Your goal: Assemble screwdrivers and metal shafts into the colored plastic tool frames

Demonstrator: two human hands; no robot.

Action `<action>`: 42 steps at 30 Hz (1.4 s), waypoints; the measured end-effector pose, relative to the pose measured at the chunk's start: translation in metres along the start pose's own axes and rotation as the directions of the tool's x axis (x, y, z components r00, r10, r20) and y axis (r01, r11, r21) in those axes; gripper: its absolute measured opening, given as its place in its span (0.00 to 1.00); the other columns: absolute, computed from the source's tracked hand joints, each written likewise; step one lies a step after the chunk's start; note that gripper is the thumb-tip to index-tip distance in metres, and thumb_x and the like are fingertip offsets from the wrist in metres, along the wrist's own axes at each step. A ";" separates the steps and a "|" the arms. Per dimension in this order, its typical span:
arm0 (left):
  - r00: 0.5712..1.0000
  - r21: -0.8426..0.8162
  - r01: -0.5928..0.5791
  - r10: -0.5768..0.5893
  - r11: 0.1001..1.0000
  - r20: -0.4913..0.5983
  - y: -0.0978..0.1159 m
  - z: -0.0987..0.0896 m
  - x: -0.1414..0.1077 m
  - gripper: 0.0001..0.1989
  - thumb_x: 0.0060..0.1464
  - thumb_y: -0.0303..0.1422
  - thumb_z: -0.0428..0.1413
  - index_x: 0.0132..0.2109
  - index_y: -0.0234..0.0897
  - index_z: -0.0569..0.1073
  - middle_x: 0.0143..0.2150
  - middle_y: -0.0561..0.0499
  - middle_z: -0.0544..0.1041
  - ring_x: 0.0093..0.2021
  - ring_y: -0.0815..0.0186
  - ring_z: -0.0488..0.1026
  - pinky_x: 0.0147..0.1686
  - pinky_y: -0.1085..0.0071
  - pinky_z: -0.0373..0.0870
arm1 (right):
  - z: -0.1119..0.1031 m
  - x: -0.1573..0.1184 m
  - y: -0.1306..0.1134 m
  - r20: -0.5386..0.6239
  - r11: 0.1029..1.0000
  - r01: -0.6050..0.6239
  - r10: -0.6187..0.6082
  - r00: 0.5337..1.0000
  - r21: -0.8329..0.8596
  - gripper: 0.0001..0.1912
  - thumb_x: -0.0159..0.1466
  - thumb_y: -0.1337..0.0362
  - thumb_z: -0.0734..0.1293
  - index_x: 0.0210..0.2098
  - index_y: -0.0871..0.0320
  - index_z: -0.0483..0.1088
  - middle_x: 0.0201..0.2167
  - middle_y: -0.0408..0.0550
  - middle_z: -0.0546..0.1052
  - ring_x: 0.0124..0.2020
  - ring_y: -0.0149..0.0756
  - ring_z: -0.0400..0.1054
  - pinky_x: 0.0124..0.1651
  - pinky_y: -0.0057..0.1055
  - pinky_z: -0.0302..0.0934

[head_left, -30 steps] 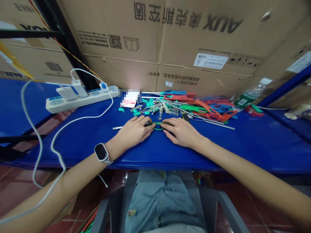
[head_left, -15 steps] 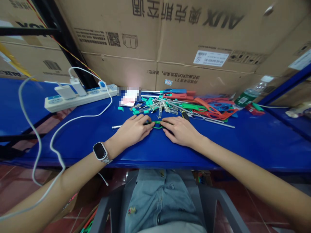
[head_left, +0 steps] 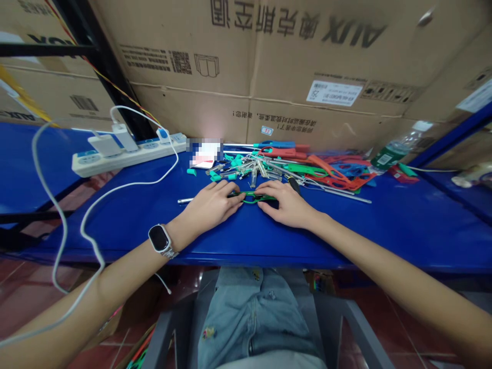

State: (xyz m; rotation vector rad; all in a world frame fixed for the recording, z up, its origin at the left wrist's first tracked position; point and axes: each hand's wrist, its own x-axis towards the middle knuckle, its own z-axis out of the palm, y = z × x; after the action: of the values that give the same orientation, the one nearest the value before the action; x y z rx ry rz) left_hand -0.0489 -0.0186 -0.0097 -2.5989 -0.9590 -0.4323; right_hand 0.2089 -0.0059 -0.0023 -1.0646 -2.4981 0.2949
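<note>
A green plastic piece (head_left: 250, 198) with a loop lies low over the blue table, between my two hands. My left hand (head_left: 217, 205) has its fingers closed on the left end of it. From the other side my right hand (head_left: 283, 204) grips the right end, its thumb below and fingers above. Both hands hide much of the piece. A metal rod (head_left: 185, 201) sticks out to the left of my left hand. Just behind my right hand is a black and yellow handle (head_left: 293, 184).
Behind the hands lies a pile of clear and teal small parts (head_left: 253, 166), with red handles (head_left: 282, 152) and rods. A plastic bottle (head_left: 392, 154) leans at the right. On the left stand a power strip (head_left: 148, 154) and a white cable (head_left: 96, 202).
The fingers of my right hand have shifted and arched a little, showing more of the green piece's right end. My left hand has stayed nearly where it was.
</note>
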 end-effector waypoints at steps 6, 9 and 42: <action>1.000 -0.033 0.016 -0.015 0.999 0.010 -0.001 0.003 0.000 0.17 0.74 0.35 0.48 0.57 0.36 0.79 0.52 0.43 0.78 0.46 0.57 0.76 0.44 0.60 0.73 | 0.003 -0.006 -0.001 -0.016 0.995 0.066 -0.068 0.998 -0.075 0.18 0.73 0.62 0.63 0.60 0.56 0.74 0.61 0.56 0.77 0.63 0.50 0.69 0.62 0.52 0.61; 1.000 -0.059 0.026 -0.026 0.998 0.011 -0.002 0.004 -0.001 0.18 0.74 0.35 0.48 0.58 0.36 0.78 0.53 0.42 0.78 0.48 0.56 0.76 0.45 0.59 0.73 | 0.002 -0.007 -0.004 0.020 0.989 0.075 -0.073 0.997 -0.128 0.19 0.74 0.62 0.62 0.61 0.57 0.73 0.62 0.56 0.76 0.64 0.50 0.69 0.62 0.52 0.61; 0.998 -0.044 0.006 -0.003 0.999 0.067 0.010 0.005 0.030 0.16 0.72 0.37 0.51 0.52 0.33 0.80 0.53 0.41 0.78 0.51 0.53 0.75 0.48 0.59 0.70 | 0.007 -0.012 -0.003 0.046 0.998 0.028 -0.025 0.999 -0.065 0.25 0.75 0.61 0.60 0.69 0.55 0.67 0.69 0.57 0.70 0.72 0.50 0.60 0.71 0.58 0.56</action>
State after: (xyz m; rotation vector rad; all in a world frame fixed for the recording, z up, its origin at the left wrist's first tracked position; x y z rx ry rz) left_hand -0.0191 -0.0069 -0.0046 -2.6668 -0.9881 -0.3740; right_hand 0.2113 -0.0163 -0.0113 -1.0601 -2.5759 0.2335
